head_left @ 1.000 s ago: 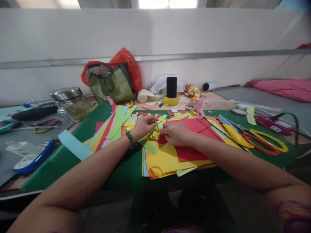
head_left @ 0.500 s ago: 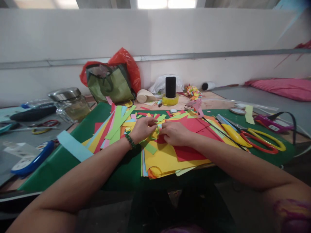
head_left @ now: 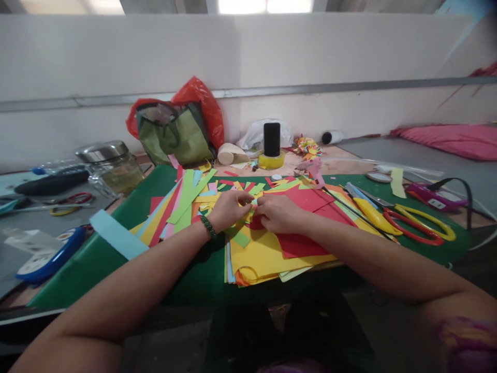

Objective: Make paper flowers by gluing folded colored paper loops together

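Above the yellow paper sheets [head_left: 256,256], my left hand [head_left: 229,211] and my right hand [head_left: 280,213] meet, fingertips almost touching. Both are closed in a pinch around a small piece of coloured paper [head_left: 254,203], largely covered by the fingers. Red paper [head_left: 306,243] lies beneath my right wrist. To the left of my left hand spread long paper strips [head_left: 188,199] in green, pink, red and blue. Short cut paper bits [head_left: 258,188] are scattered just beyond the fingers. A green bead bracelet [head_left: 208,226] circles my left wrist.
On the right lie scissors [head_left: 417,223], a yellow-handled cutter [head_left: 375,215] and a pink glue gun [head_left: 315,171] with its black cord. A phone [head_left: 272,139] stands in a tape roll [head_left: 271,160] at the back. A glass jar [head_left: 116,168] and blue-edged device [head_left: 52,254] are left.
The left fingers have shifted slightly and the gap between thumb and forefinger looks a little wider. My right hand stays nearly in place. The view has drifted very slightly.
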A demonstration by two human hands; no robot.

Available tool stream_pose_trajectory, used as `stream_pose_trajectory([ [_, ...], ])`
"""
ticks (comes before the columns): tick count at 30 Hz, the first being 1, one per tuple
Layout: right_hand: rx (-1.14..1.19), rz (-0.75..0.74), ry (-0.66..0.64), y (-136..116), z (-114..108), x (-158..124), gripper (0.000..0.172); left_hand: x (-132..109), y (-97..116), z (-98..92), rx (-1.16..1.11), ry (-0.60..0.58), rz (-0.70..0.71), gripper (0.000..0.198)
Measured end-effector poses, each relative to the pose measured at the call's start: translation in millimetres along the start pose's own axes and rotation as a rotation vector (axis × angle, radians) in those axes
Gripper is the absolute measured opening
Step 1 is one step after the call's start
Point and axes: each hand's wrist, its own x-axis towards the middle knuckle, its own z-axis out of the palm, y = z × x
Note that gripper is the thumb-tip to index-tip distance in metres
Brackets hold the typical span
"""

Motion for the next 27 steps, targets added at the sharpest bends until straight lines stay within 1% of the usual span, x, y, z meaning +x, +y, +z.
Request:
stream_pose_trajectory([
  [5, 0.005, 0.000, -0.002, 0, 2, 1, 0.027, 1, -2, 3.3, -0.035, 0.025, -0.026, 0.024],
  [10, 0.019, -0.004, 0.010, 2, 3, 1, 0.028, 2, -3, 4.4, -0.104, 0.042, -0.009, 0.024],
  [14, 0.029, 0.004, 0.008, 6, 4, 1, 0.028, 2, -5, 4.4, -0.107, 0.028, -0.012, 0.025],
  [20, 0.089, 0.007, 0.090, 10, 9, 2, 0.027, 3, -10, 6.0, -0.096, 0.035, -0.012, 0.024],
  [27, 0.177, 0.031, 0.135, 12, 12, 2, 0.025, 3, -10, 6.7, -0.087, 0.033, -0.017, 0.026],
])
